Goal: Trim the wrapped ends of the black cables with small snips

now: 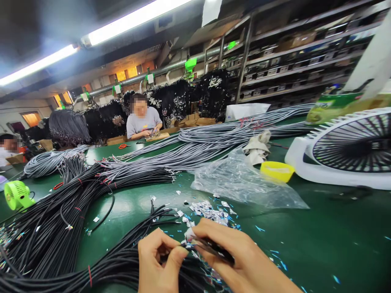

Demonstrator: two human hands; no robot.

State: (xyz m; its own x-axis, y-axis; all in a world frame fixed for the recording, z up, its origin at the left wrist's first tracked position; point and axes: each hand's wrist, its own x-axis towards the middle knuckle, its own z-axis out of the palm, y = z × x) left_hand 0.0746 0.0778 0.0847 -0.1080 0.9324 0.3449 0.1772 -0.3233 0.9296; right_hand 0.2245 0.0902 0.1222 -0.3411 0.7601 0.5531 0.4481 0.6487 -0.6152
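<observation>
At the bottom middle, my left hand point(160, 260) pinches the end of a black cable between thumb and forefinger. My right hand point(235, 254) is closed around a dark, slim hand tool point(218, 251), whose tip meets the cable end beside my left fingertips. A whitish scrap of foil or wrap sits at that spot. The tool's exact kind is hard to make out. Under and left of my hands runs a bundle of black cables point(119, 264) tied with a red band. Foil scraps point(209, 209) and small blue bits lie just beyond my fingers.
The green table point(305, 240) holds more black cables point(61, 219) at left, grey cables point(195, 142) across the back, a clear plastic bag point(241, 179), a yellow bowl point(277, 171), a white fan point(351, 150) and a small green fan point(18, 194). A person point(143, 118) works across the table.
</observation>
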